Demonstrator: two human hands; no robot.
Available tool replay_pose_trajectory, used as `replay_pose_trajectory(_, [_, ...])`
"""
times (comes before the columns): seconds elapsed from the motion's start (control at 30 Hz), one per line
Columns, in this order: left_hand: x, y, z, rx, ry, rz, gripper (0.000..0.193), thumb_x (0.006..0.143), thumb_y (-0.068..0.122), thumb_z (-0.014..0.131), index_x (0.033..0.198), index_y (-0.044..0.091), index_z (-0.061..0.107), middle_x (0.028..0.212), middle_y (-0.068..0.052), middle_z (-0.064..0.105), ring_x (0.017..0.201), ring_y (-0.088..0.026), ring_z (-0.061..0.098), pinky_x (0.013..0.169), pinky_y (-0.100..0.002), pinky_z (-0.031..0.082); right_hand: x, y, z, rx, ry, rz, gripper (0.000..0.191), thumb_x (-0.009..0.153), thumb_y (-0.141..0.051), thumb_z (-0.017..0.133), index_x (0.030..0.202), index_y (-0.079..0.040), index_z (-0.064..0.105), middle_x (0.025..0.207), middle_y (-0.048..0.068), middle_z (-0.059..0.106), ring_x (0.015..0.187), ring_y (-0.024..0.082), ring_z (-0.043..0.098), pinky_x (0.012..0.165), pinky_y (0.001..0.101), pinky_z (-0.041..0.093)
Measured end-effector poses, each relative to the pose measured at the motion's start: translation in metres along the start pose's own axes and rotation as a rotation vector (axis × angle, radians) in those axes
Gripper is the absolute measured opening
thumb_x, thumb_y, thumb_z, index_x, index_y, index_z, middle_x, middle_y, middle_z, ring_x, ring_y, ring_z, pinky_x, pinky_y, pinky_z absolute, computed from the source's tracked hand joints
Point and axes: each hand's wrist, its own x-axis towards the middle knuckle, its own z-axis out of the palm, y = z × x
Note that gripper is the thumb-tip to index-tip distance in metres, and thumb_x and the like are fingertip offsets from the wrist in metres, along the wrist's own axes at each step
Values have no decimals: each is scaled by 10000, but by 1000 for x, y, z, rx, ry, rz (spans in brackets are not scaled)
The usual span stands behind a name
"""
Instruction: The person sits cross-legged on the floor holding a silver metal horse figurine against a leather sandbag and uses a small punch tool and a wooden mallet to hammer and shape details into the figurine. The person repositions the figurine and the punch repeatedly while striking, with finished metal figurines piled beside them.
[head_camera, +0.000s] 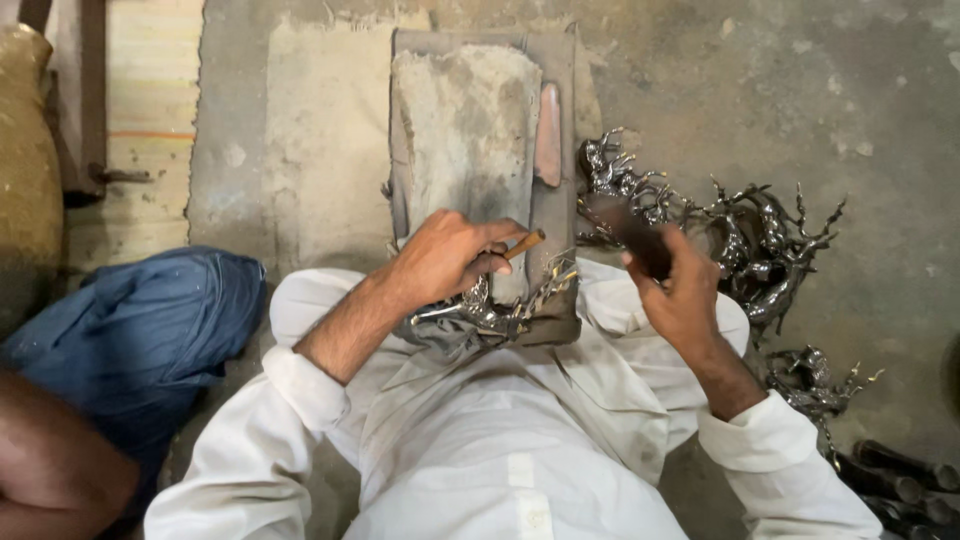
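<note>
The left hand (445, 258) pinched a wooden-handled tool (524, 244) against the metal casting (490, 312) lying on the lap just below the stone slab (468, 130), while the right hand (680, 290) clasped a dark block (628, 232) (blurred), finishing apparently underway.

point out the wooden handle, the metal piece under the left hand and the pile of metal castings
wooden handle (527, 243), head view, its free end
metal piece (500, 312), head view, its middle
pile of metal castings (755, 240), head view, its centre
</note>
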Motion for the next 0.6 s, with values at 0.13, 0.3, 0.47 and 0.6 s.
replay_pose_trajectory(0.13, [0,-3,-2,-64,58,70,395,846,149,803,1217,109,673,849,-134,765,782,-374,716,668,-473,535,1,3,3,-141,2,-150,287,870,-85,786,1130,-39,673,946,173,715,827,366,702,732,416,534])
replay_pose_trajectory(0.3, [2,-3,-2,-111,76,119,410,841,120,787,1230,109,658,865,-127,762,781,-351,730,663,-455,549,-1,7,4,136,44,157,309,906,-151,797,1138,-36,628,932,128,723,794,337,700,735,398,550])
replay_pose_trajectory(0.47, [4,-3,-3,-50,27,114,397,831,142,802,1209,112,687,809,-150,736,726,-376,702,638,-475,521,-4,8,5,116,61,39,353,880,-126,789,1182,-40,628,989,118,698,818,293,678,743,374,529])
replay_pose_trajectory(0.6, [2,-3,-1,-48,-16,39,353,864,169,799,1194,107,691,790,-148,729,710,-378,695,638,-478,515,-6,4,1,-334,35,-316,407,753,-28,759,1152,-41,684,1043,145,721,931,340,681,817,420,532])
